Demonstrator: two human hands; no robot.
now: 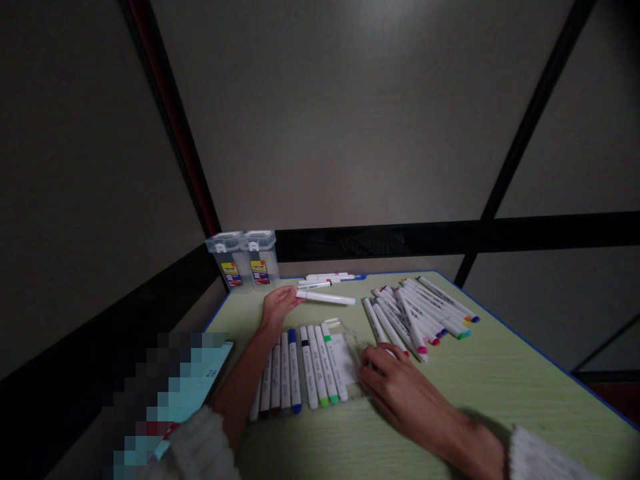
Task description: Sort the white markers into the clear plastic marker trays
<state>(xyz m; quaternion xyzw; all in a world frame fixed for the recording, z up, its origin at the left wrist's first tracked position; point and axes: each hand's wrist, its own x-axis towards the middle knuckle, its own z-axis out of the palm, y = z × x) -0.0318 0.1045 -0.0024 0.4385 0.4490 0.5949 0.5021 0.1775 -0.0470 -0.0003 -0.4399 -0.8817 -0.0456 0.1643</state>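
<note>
Nearest the wearer, a pale cuff (537, 457) leads to the right hand (393, 383), low beside the right edge of the clear case (345, 360). Its fingers are bent and close together, tips downward; whether they grip the rim cannot be told. The hand seems placed there to steady the case. Inside the case stands a side-by-side row of markers (310, 367), one blue-capped, others black or green at the ends, with a gap at the right of the row. Left of the case lies a light-blue item (210, 373) marked "28", partly pixelated.

Just beyond the case, the left hand (281, 307) pinches a white marker (327, 298) by its left end between thumb and fingers. The marker lies almost level, its light-blue end pointing right; an end grip like this seems to leave most of the barrel free. Right of the case, a loose marker pile (417, 313) fans out, most coloured ends facing the wearer. Past the case, a few more markers (327, 277) lie near the far edge, and two lidded boxes (250, 260) stand at the far left corner.

The blue-edged table (475, 393) offers its broadest open stretch right of the case, in front of the pile; between case and pile the strip is narrow. Behind the far edge rises a wall panel (345, 160), limiting reach.
</note>
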